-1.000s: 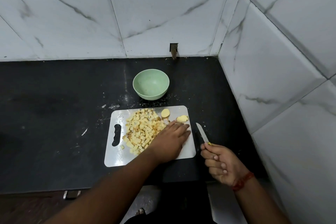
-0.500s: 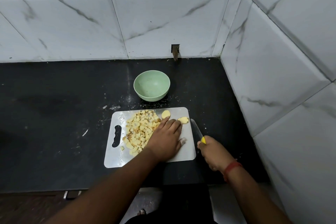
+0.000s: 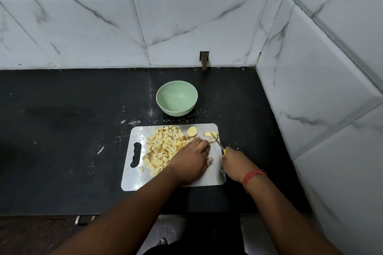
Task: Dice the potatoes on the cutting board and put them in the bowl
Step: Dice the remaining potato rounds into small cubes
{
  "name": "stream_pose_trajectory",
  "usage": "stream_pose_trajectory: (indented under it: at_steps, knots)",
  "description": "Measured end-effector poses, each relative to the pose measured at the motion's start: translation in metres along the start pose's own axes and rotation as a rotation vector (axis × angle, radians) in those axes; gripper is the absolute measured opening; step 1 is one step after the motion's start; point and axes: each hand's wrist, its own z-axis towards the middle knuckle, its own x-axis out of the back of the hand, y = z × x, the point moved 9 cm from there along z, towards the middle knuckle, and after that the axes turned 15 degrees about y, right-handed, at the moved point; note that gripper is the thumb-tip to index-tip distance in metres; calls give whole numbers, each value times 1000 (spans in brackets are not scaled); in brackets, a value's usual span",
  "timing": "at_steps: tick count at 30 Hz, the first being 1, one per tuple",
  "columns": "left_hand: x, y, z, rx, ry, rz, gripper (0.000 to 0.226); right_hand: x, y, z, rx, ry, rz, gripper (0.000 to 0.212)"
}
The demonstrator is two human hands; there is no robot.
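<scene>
Hands: the left hand [image 3: 191, 160] is laid palm-down, fingers relaxed, beside the diced potatoes [image 3: 163, 148]; the knife [image 3: 217, 143] is gripped by the right hand [image 3: 235, 160]. Black counter [image 3: 62, 130]; cutting board [image 3: 211, 178]; bowl [image 3: 176, 98] stood behind it; two uncut potato pieces [image 3: 192, 131], one touched by the blade.
</scene>
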Motion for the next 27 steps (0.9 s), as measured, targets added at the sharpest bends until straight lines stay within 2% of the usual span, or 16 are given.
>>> stream_pose_trajectory:
  at_steps: [2,7,16,23,27]
  knots:
    - [0,-3,-1,-4,6,15,58,3,-1,0,-12,15,10,18]
    - [1,-7,0,-36,-35,77,64,2,2,-9,-5,43,49,12]
    - [6,-3,-4,-165,-64,17,57,-2,19,-32,-32,83,68,17]
    - [10,-4,-11,-165,-96,54,74,-6,17,-46,-15,128,11,14]
    - [7,-6,-13,-139,-97,57,72,-14,13,-47,-55,72,-34,20]
